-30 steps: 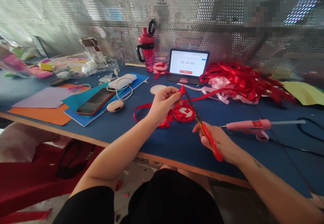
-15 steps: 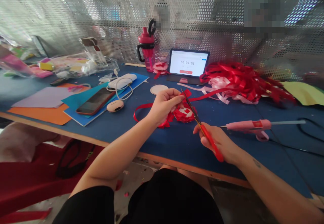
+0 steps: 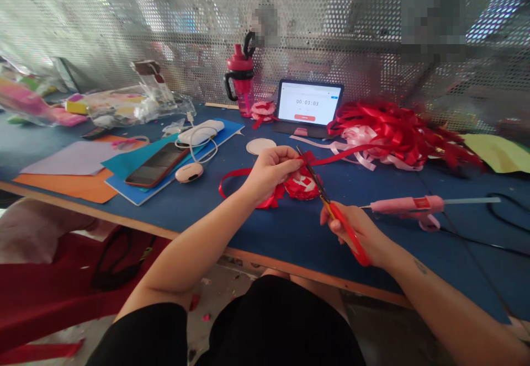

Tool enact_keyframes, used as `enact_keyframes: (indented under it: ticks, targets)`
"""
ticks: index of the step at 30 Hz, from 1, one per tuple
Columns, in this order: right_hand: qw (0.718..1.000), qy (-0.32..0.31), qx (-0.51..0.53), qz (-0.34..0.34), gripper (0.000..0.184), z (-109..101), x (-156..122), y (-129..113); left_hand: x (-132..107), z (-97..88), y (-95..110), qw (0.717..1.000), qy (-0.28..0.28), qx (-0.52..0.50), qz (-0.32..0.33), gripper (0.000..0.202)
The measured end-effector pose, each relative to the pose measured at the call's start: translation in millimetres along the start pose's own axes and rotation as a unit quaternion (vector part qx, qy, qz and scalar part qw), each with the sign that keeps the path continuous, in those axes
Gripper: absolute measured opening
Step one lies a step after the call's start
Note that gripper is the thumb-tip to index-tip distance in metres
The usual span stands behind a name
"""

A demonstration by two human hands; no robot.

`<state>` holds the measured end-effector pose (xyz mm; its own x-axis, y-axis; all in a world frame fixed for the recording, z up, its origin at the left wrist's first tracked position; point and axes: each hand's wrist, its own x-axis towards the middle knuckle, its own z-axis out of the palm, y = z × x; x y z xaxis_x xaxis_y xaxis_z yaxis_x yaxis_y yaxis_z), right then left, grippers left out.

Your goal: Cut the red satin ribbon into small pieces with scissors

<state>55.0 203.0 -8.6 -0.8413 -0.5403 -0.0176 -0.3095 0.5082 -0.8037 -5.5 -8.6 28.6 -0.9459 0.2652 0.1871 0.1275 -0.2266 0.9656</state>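
Between its thumb and fingers, my left hand pinches a red ribbon that runs right toward a ribbon pile. My right hand grips red-handled scissors, their dark blades pointing up and left across the ribbon beside my left fingertips. Whether the blades are parted is hard to make out. Just beneath lies a round red-and-white ribbon piece, partly covered by my left hand and the blades. A red ribbon loop lies left of my left hand, and a pale disc rests behind it.
A pink glue gun with its cord lies to the right. Behind are a tablet, a pink bottle and a red and pink ribbon pile. To the left are a phone, a power bank and coloured sheets.
My right hand and the scissors have shifted slightly right. My left hand stays almost in place, still pinching the ribbon.
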Motion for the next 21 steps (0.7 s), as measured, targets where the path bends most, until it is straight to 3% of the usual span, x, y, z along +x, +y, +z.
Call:
enact_keyframes:
  ticks: [13, 21]
  targets:
    - [0.998, 0.039, 0.052, 0.027, 0.041, 3.0, -0.3, -0.3, 0.4, -3.6, -2.7, 1.0, -0.004, 0.012, 0.003, 0.014]
    - [0.995, 0.062, 0.075, 0.001, 0.046, 4.3, 0.0, 1.3, 1.3, -1.1, -2.0, 1.0, -0.005, -0.003, 0.012, 0.013]
